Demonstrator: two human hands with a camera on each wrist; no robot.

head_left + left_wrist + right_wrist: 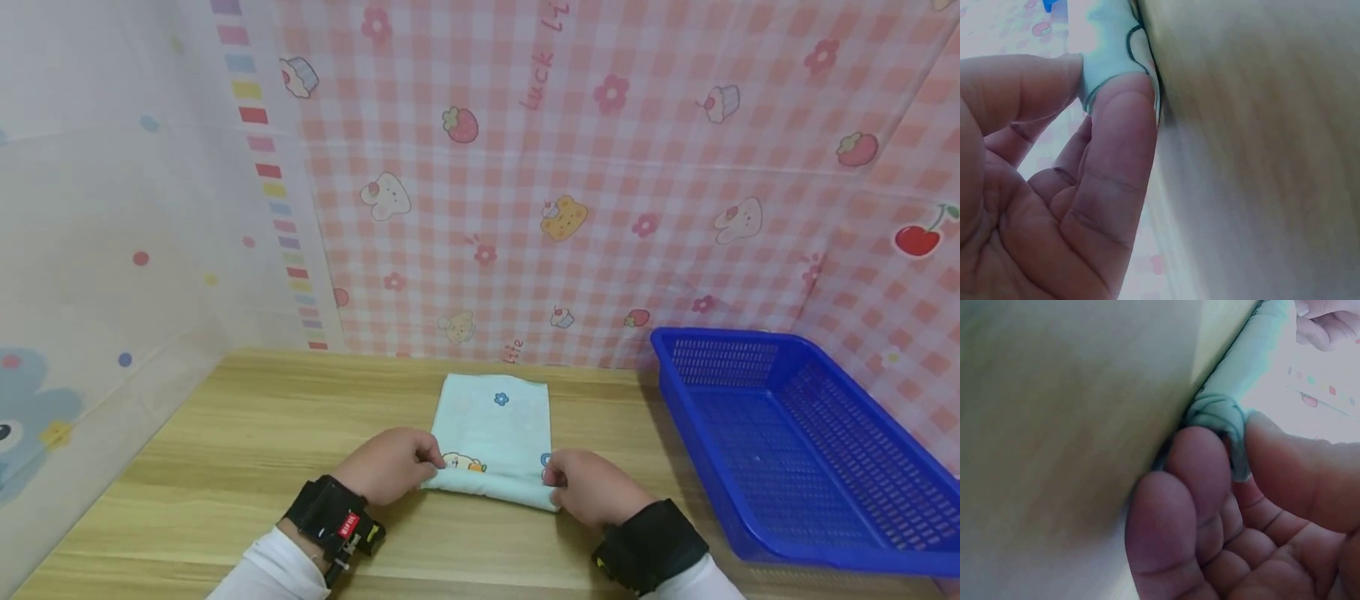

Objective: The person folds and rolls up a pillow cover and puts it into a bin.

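Observation:
A pale mint cloth [491,425] with a blue flower and cartoon prints lies on the wooden table, its near edge turned into a thin roll. My left hand [397,467] pinches the left end of that roll between thumb and fingers. At the opposite end my right hand [592,487] pinches the roll the same way. The left wrist view shows the thumb against one side of the rolled cloth [1107,44] and a finger against the other. In the right wrist view, layered folds show at the end of the roll [1229,387], between thumb and fingertips.
A blue plastic basket [738,492] with slotted walls stands on the table to the right. Behind the table [285,417] hangs a pink checked sheet [510,167] with printed fruit and animals. A white printed sheet [97,208] closes off the left side.

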